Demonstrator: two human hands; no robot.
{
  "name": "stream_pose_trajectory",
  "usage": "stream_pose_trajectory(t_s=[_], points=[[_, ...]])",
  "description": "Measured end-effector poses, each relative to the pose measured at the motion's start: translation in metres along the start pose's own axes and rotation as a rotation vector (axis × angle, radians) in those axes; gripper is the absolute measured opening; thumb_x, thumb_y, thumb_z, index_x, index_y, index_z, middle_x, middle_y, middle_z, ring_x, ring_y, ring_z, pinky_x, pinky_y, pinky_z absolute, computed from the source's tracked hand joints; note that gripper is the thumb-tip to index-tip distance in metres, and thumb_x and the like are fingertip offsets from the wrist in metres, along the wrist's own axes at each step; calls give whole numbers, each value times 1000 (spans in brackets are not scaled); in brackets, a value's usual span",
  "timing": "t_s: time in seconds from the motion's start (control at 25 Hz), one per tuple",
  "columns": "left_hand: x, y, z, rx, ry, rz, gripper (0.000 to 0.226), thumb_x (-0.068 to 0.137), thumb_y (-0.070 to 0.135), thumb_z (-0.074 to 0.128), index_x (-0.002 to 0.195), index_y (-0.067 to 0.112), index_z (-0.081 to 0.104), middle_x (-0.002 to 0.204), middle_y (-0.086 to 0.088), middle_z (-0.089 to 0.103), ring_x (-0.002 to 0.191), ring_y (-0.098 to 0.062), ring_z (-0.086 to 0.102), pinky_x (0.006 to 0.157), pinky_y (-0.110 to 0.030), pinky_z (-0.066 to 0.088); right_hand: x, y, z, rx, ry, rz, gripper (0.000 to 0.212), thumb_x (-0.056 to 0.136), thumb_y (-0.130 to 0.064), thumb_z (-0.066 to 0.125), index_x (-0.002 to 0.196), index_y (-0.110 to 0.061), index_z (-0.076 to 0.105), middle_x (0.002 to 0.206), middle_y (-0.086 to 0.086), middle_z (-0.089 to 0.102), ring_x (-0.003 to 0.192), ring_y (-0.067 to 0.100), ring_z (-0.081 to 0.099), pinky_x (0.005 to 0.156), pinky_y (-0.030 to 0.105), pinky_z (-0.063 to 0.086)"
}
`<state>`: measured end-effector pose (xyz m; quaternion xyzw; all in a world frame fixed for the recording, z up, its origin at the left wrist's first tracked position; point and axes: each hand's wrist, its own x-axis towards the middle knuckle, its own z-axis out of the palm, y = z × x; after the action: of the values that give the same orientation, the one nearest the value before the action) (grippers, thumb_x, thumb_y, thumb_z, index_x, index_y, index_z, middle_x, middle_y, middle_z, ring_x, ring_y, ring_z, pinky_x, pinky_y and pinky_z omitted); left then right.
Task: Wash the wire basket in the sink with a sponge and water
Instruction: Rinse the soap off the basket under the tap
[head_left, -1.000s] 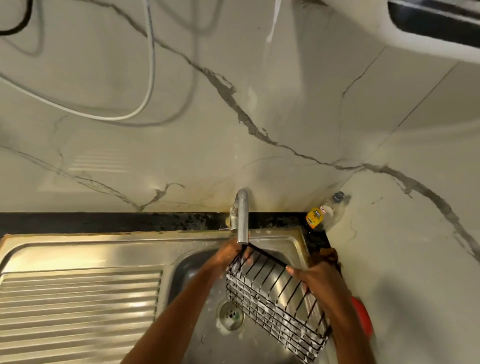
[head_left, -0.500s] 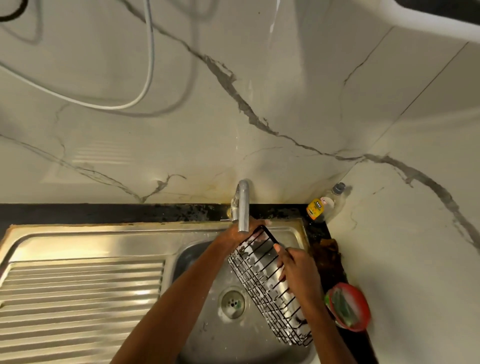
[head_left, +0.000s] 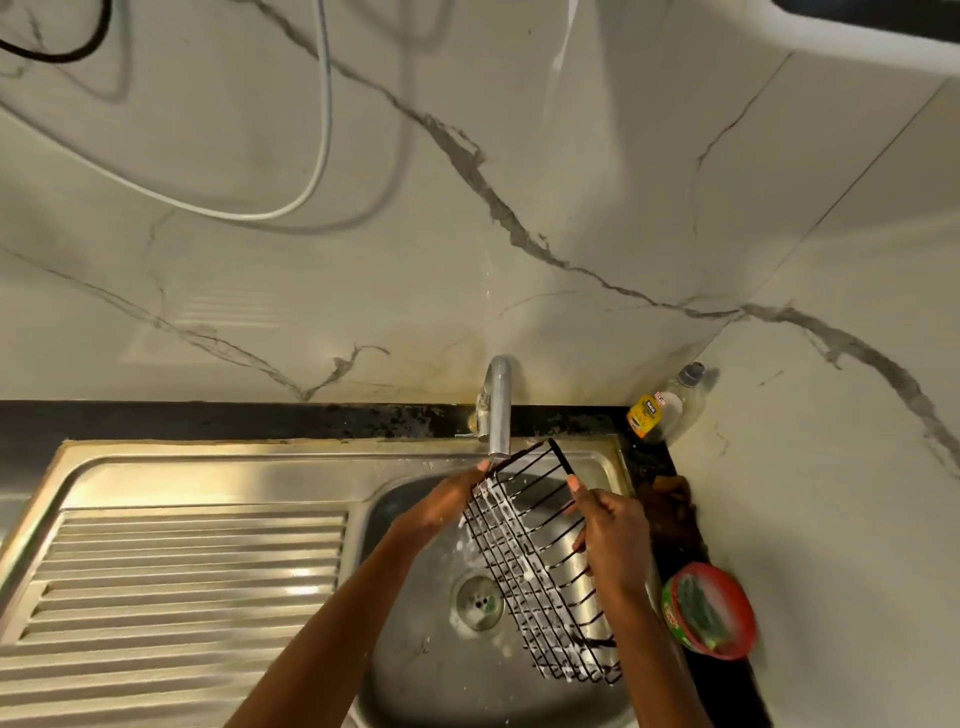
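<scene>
A black wire basket (head_left: 540, 561), streaked with white soap foam, hangs tilted over the steel sink bowl (head_left: 415, 670). Its far end sits right under the spout of the tap (head_left: 498, 410). My left hand (head_left: 447, 504) grips the basket's left rim near the spout. My right hand (head_left: 613, 535) holds the right rim, thumb over the top wire. Foam lies around the drain (head_left: 479, 603). A green sponge (head_left: 701, 613) rests in a red soap tub (head_left: 737, 623) on the counter at the right.
A ribbed steel drainboard (head_left: 171, 582) fills the left. A clear bottle with a yellow label (head_left: 662, 410) stands in the back right corner. A brown cloth (head_left: 670, 499) lies on the black counter strip beside the bowl. A marble wall rises behind.
The basket has swung more upright and moved back, so its far end now sits under the spout. My right hand slid along the right rim. The view shifted, bringing the red tub into sight.
</scene>
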<state>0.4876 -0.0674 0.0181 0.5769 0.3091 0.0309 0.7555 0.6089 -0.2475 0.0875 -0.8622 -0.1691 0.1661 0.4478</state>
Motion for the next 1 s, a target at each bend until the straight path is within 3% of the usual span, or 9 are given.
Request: stream_pose_trajectory(t_s=[0.16, 0.28, 0.36, 0.44, 0.56, 0.68, 0.8, 0.92, 1.0], points=[[-4, 14, 10, -50, 107, 89, 30, 105, 40, 47, 120, 21, 64, 123, 5, 66, 135, -27, 54, 112, -33, 43, 8, 10, 1, 61, 25, 48, 46, 92, -54, 64, 58, -22, 68, 41, 6, 56, 36, 15, 50, 50, 35, 44], [-4, 1, 20, -143, 55, 275, 61, 94, 56, 61, 133, 8, 63, 133, -3, 69, 135, -21, 56, 113, -31, 44, 5, 10, 11, -159, 85, 19, 54, 90, -67, 54, 59, -24, 63, 54, 1, 64, 51, 18, 61, 56, 36, 52], [-4, -10, 26, -103, 76, 353, 53, 101, 48, 54, 137, 9, 61, 140, -4, 65, 137, -19, 55, 115, -32, 42, 6, 7, 13, -194, 94, 27, 55, 89, -70, 51, 59, -25, 62, 57, -1, 66, 54, 18, 63, 57, 36, 54], [-7, -14, 26, -112, 183, 368, 38, 104, 40, 48, 124, 14, 69, 119, -2, 75, 114, -15, 67, 102, -33, 50, 7, 3, 13, -120, 81, 50, 54, 89, -68, 55, 59, -24, 66, 51, -2, 64, 48, 17, 63, 54, 36, 53], [-9, -29, 22, 211, 347, 447, 52, 103, 62, 37, 116, 26, 73, 97, -8, 76, 89, -18, 69, 87, -38, 55, -3, -1, 16, -151, 75, -4, 44, 92, -60, 60, 61, -28, 67, 49, -9, 63, 38, 9, 58, 51, 33, 54], [2, -51, 1, 451, 485, 254, 82, 90, 84, 26, 111, 21, 75, 100, -7, 77, 93, -21, 73, 88, -41, 59, -8, 5, 19, -125, 66, -17, 40, 94, -56, 60, 65, -28, 67, 48, -6, 62, 35, 7, 57, 50, 34, 54], [10, -62, -8, 135, 254, 116, 77, 88, 83, 44, 123, 19, 71, 115, -3, 76, 110, -24, 71, 93, -42, 58, -2, 9, 13, 7, 70, 72, 51, 95, -53, 59, 57, -19, 63, 47, 4, 62, 34, 12, 54, 48, 36, 49], [21, -49, -2, 70, 253, 144, 67, 93, 68, 54, 104, 4, 70, 86, -6, 73, 76, -24, 69, 68, -34, 57, -7, 3, 13, -31, 109, 10, 51, 96, -54, 55, 53, -28, 57, 48, 2, 59, 45, 16, 57, 52, 33, 44], [32, -20, 6, -60, 277, 73, 46, 101, 49, 55, 95, 5, 69, 84, -12, 69, 72, -24, 66, 70, -38, 58, -10, 3, 15, -31, 130, -46, 50, 97, -54, 54, 52, -32, 56, 48, 0, 55, 49, 19, 57, 52, 35, 42]])
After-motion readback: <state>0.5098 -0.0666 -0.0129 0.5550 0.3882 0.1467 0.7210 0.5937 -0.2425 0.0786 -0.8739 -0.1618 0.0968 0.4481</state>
